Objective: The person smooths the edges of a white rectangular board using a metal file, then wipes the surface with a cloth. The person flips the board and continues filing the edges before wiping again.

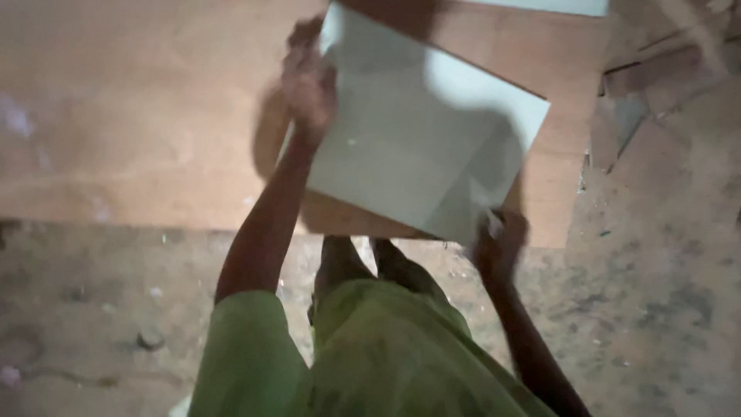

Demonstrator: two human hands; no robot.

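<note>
a pale grey-green square panel, flat and thin like a sheet of laminate or tile, is held turned so its corners point outward, over the near right part of a large brown plywood board that lies on the ground; whether the panel touches the board or hangs just above it cannot be told through the blur. the left hand grips the panel's left edge near its upper corner, fingers curled over the edge, the bare forearm stretched forward from a green sleeve. the right hand is closed on the panel's lower corner, just beyond the board's near edge, with the arm running down toward the lower right. the person's shadow falls across the middle of the panel and onto the board. another pale sheet edge shows at the board's far right corner, cut off by the frame. beyond the board's right edge lie brown wood offcuts on a dusty, gritty concrete floor. below the panel the person's green clothing and legs fill the near side.
</note>
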